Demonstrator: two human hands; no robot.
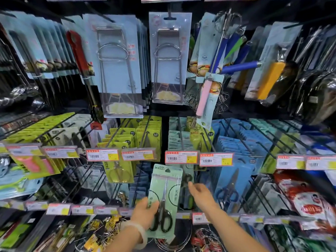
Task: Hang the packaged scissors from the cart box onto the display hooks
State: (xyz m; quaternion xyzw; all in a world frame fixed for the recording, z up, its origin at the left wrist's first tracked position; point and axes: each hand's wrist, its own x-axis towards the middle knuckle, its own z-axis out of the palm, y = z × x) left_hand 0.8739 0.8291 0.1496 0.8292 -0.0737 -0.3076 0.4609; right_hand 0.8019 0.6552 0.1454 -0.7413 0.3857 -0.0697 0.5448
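We're holding packaged scissors [164, 200] upright in left hand [145, 210], grip wrapping card's lower left edge, thumb lying across front near black handles. Pack's hang hole sitting just under red-bordered price tag [181, 157], in front of display hooks [181, 135]. Right hand [199, 192] hovering just right of pack, fingers loose and spread, gripping nothing, reaching toward black-handled scissors [188, 190] hanging behind. Card's pale green with dark vertical writing, too blurry for us to read. Price tags showing barcodes, yellow patches, print unreadable.
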